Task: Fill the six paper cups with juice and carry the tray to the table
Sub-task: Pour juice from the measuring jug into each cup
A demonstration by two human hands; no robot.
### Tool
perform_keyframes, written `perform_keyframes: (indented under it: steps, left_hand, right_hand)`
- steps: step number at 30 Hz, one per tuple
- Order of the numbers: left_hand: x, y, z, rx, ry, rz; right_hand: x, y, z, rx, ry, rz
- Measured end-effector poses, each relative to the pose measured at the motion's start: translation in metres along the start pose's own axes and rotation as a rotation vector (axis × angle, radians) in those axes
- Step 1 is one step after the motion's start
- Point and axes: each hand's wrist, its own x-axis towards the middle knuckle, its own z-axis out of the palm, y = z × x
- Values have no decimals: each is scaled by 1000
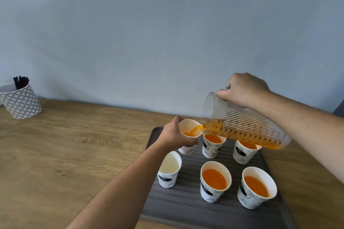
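Note:
A dark grey ribbed tray (188, 208) lies on the wooden counter with several white printed paper cups on it. My left hand (174, 134) grips the back-left cup (188, 149), tilted slightly. My right hand (242, 89) holds a clear ribbed measuring jug (242, 128) tipped leftward, and orange juice streams from its spout into that cup. The back-middle cup (212, 147), back-right cup (243, 154), front-middle cup (215, 182) and front-right cup (256, 188) hold orange juice. The front-left cup (169, 171) shows a bare white inside.
A grey-and-white patterned holder (21, 102) with dark sticks stands at the far left of the wooden counter (74, 145). A plain blue-grey wall (149, 33) rises directly behind the counter. The tray's front edge reaches near the bottom of the view.

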Motion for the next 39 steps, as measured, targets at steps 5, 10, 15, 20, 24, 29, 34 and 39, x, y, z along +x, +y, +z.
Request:
perform_keyframes:
  steps: [5,10,15,20,24,29,34,39]
  left_hand:
    - [0,-1,1,4,3,-5]
    - [0,-1,1,1,6,-13]
    - [0,0,1,-16,7,-20]
    - [-2,0,0,-23,9,-27]
    - [-3,1,0,-27,12,-35]
    - [-3,2,-1,-29,12,-37]
    - [-3,2,0,-44,16,-40]
    - [-3,0,1,-44,17,-41]
  right_hand:
    - [0,-1,2,-15,-4,2]
    - [0,-1,2,-12,-6,7]
    - [0,-3,2,-6,-5,13]
    - [0,-3,0,-7,0,10]
    - [0,-3,0,-2,0,11]
    - [0,-3,1,0,3,14]
    - [0,-4,0,-4,7,11]
    - [-1,-4,-1,-7,10,16]
